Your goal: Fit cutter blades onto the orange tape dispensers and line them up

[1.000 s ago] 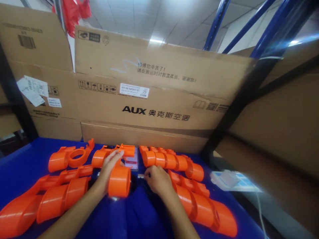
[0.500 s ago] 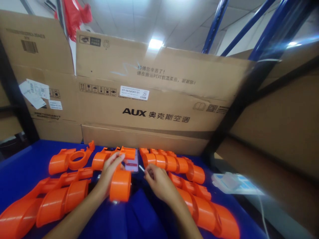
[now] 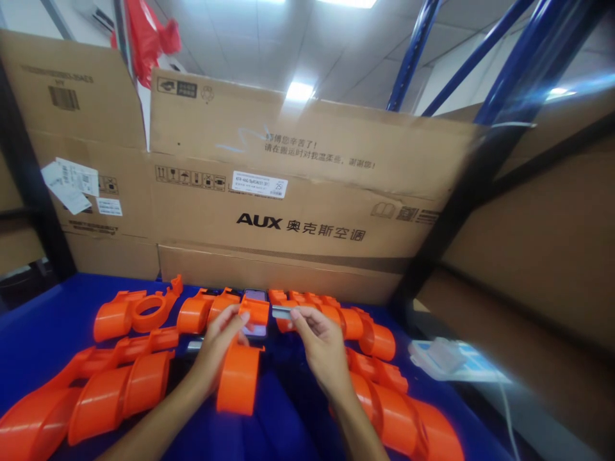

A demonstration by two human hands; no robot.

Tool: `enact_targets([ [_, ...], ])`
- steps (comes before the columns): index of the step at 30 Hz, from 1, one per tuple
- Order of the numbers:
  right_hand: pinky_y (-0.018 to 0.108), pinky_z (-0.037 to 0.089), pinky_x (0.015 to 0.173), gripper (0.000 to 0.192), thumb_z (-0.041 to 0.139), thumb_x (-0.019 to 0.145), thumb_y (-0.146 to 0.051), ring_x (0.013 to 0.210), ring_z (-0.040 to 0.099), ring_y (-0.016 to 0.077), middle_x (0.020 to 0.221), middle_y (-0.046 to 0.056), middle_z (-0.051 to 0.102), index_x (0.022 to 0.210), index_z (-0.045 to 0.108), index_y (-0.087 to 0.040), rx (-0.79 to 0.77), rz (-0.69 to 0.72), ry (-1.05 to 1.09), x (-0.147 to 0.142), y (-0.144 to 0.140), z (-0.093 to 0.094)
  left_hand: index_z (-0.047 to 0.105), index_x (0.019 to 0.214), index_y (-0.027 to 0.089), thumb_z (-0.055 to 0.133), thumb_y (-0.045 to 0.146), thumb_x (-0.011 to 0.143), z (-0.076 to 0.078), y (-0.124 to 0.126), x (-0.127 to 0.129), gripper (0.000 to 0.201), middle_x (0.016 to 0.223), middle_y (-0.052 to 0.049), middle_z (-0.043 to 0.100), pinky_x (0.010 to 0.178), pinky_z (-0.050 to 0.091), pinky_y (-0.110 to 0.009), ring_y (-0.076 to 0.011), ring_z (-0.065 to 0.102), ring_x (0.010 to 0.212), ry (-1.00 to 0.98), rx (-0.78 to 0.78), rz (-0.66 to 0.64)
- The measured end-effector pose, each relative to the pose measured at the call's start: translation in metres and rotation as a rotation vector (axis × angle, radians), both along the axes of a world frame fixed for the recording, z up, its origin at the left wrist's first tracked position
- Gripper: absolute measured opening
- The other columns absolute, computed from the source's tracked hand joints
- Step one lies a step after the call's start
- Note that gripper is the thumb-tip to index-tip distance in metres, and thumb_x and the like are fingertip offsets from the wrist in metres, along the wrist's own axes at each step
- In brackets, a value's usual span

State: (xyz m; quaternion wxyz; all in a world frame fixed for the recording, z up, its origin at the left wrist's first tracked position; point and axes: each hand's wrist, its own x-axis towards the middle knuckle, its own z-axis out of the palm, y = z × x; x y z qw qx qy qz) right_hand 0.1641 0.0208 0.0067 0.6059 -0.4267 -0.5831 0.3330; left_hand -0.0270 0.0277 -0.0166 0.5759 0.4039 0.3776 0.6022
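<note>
My left hand (image 3: 217, 349) is closed around an orange plastic tape dispenser (image 3: 239, 381). Its wide ring hangs below my fingers and its smaller end points up beyond them. Pinched in the fingertips of my right hand (image 3: 323, 349) is a thin flat metal strip (image 3: 281, 312). The strip points left, close to the dispenser's upper end; a small gap seems to separate them. Behind the held dispenser lies a phone (image 3: 255, 295), partly covered by it.
More orange dispensers stand in rows on the blue table cover (image 3: 192, 422), on the left (image 3: 100, 400) and right (image 3: 398, 416). A tall cardboard sheet (image 3: 307, 256) closes off the back. At the right sits a white power strip (image 3: 456, 360) with a cable, beside a dark rack post (image 3: 432, 237).
My right hand has risen and turned, bringing the metal strip up level with the dispenser's upper end. The dispenser in my left hand has shifted slightly right and down.
</note>
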Motion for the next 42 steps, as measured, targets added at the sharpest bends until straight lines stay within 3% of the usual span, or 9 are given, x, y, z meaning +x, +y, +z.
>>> enact_targets([
  [15, 0.031, 0.051, 0.076, 0.03, 0.073, 0.082, -0.049, 0.078, 0.065, 0.0197, 0.08, 0.005, 0.071, 0.085, 0.07, -0.019, -0.021, 0.025, 0.045, 0.003, 0.006, -0.004, 0.065, 0.085, 0.018, 0.078, 0.053, 0.07, -0.003, -0.006, 0.004, 0.04, 0.072, -0.003, 0.071, 0.047, 0.04, -0.02, -0.0106, 0.056, 0.048, -0.001, -0.022, -0.06],
  [23, 0.031, 0.05, 0.073, 0.035, 0.073, 0.081, -0.053, 0.073, 0.065, 0.0201, 0.074, 0.005, 0.071, 0.078, 0.071, -0.018, -0.026, 0.002, -0.007, 0.004, 0.005, -0.001, 0.069, 0.087, 0.018, 0.074, 0.052, 0.076, -0.003, -0.008, 0.004, 0.036, 0.058, 0.0, 0.065, 0.047, 0.041, -0.019, -0.0119, 0.055, 0.048, 0.015, 0.01, -0.082],
  [32, 0.031, 0.049, 0.074, 0.033, 0.07, 0.084, -0.051, 0.075, 0.065, 0.0208, 0.076, 0.005, 0.072, 0.083, 0.073, -0.018, -0.027, 0.042, -0.091, 0.009, 0.002, 0.003, 0.074, 0.082, 0.017, 0.072, 0.052, 0.079, -0.001, -0.005, 0.002, 0.035, 0.079, -0.006, 0.073, 0.05, 0.042, -0.021, -0.0109, 0.054, 0.052, 0.043, 0.07, -0.103],
  [36, 0.031, 0.049, 0.072, 0.034, 0.07, 0.084, -0.052, 0.074, 0.065, 0.0207, 0.075, 0.005, 0.072, 0.084, 0.073, -0.018, -0.028, 0.05, -0.101, 0.012, 0.0, 0.006, 0.074, 0.078, 0.017, 0.072, 0.052, 0.079, 0.004, -0.008, 0.001, 0.036, 0.082, -0.008, 0.075, 0.056, 0.045, -0.023, -0.0143, 0.06, 0.058, 0.054, 0.092, -0.11],
  [42, 0.03, 0.048, 0.072, 0.034, 0.067, 0.087, -0.05, 0.073, 0.063, 0.0195, 0.076, 0.005, 0.071, 0.077, 0.071, -0.018, -0.021, 0.084, -0.169, 0.01, -0.002, 0.009, 0.073, 0.088, 0.017, 0.072, 0.05, 0.08, 0.002, -0.008, 0.002, 0.035, 0.078, -0.008, 0.076, 0.061, 0.046, -0.024, -0.0175, 0.065, 0.066, 0.041, 0.044, -0.157],
])
